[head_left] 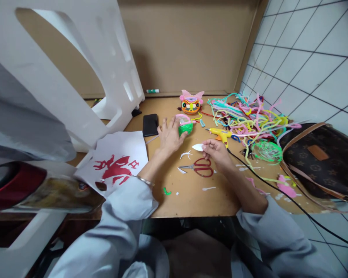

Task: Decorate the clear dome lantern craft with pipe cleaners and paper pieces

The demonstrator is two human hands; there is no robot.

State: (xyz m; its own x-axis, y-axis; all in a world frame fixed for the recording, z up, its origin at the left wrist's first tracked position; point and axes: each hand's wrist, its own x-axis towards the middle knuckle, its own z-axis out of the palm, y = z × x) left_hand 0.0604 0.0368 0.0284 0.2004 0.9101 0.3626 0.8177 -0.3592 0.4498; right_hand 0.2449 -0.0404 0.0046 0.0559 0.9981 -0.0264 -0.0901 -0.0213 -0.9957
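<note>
A small white leaf-shaped cut-out (197, 147) is pinched between thumb and fingertips of the right hand (217, 150) and held just above the brown wooden tabletop (191, 197), near the table's middle. Just beyond it, a small green and pink pipe-cleaner ball (185, 125) is touched by the fingers of the left hand (171, 135). Whether that hand is closed around the ball or only laid against it cannot be told.

Red-handled scissors (201, 168) are lain beside the right wrist, with curved white offcuts (186, 155) between the two hands. A yellow glue gun (220, 134) is set just behind the right hand, its black cord (278, 189) trailed off the table's edge.

The step in hand is judged to be the fitting of a freshly cut part to the ball. For that, the cut-out would need to be brought across to the ball, the ball kept steady, and a hand freed for the glue gun.

Further out, a finished orange and pink pipe-cleaner figure (191, 103) and a tangled heap of coloured pipe cleaners (249, 116) are seen.
</note>
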